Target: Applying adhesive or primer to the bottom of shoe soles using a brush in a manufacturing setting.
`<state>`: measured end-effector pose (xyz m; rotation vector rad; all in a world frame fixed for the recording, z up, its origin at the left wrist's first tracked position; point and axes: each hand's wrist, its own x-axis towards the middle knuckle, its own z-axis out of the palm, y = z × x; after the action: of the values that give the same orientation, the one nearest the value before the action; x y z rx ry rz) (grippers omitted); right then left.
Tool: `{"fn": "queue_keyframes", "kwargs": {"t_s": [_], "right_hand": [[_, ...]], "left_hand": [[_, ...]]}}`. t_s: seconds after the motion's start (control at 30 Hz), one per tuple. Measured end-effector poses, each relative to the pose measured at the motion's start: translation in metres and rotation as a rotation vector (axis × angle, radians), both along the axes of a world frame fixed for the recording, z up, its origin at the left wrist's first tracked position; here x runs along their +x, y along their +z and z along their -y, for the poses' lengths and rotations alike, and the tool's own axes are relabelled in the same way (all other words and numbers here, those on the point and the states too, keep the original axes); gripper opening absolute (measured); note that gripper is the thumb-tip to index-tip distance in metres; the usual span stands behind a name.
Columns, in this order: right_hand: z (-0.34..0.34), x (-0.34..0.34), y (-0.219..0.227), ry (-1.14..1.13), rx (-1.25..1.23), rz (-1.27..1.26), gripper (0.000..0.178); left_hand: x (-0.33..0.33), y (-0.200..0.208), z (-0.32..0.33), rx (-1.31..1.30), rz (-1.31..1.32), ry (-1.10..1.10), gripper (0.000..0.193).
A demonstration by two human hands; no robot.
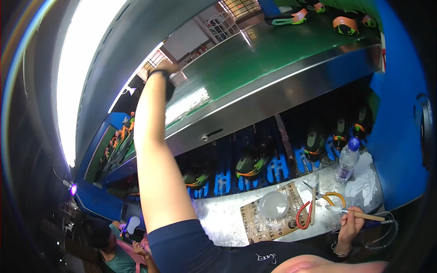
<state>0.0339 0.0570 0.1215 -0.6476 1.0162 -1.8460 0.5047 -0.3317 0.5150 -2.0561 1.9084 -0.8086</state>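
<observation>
My left arm stretches far out over the green conveyor belt (236, 63). My left hand (167, 67), with a black band at the wrist, is at the belt's left edge; its fingers are too small and blurred to read. A dark thing (170, 90) shows beside that wrist. At the lower right, my right hand (349, 226) is closed around the wooden handle of a brush (371, 217), whose pale, coated tip points left. Left of it, a bowl (273, 204) of whitish, translucent liquid stands on brown printed paper (255, 223). A hand tool with red and orange handles (336, 195) lies between them.
A clear bottle (348, 161) with a purple cap stands beside crumpled white tissue (364, 179). Black, green and orange shoes (252, 163) sit on blue holders under the belt's metal edge. More shoes (345, 25) lie on the belt. Another person (114, 241) works at lower left.
</observation>
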Motion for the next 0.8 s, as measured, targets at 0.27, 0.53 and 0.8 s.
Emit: {"fn": "queue_keyframes", "kwargs": {"t_s": [0.27,0.53,0.8], "right_hand": [[0.015,0.024,0.015,0.045,0.008,-0.051,0.016],[0.012,0.068,0.035,0.071,-0.019,-0.111,0.016],[0.004,0.094,0.045,0.145,-0.012,-0.136,0.012]], "left_hand": [[0.173,-0.037,-0.101,-0.205,-0.518,0.571,0.066],[0.239,-0.057,-0.081,-0.012,-0.143,0.638,0.060],[0.204,-0.059,-0.133,-0.205,-0.285,0.121,0.024]]}}
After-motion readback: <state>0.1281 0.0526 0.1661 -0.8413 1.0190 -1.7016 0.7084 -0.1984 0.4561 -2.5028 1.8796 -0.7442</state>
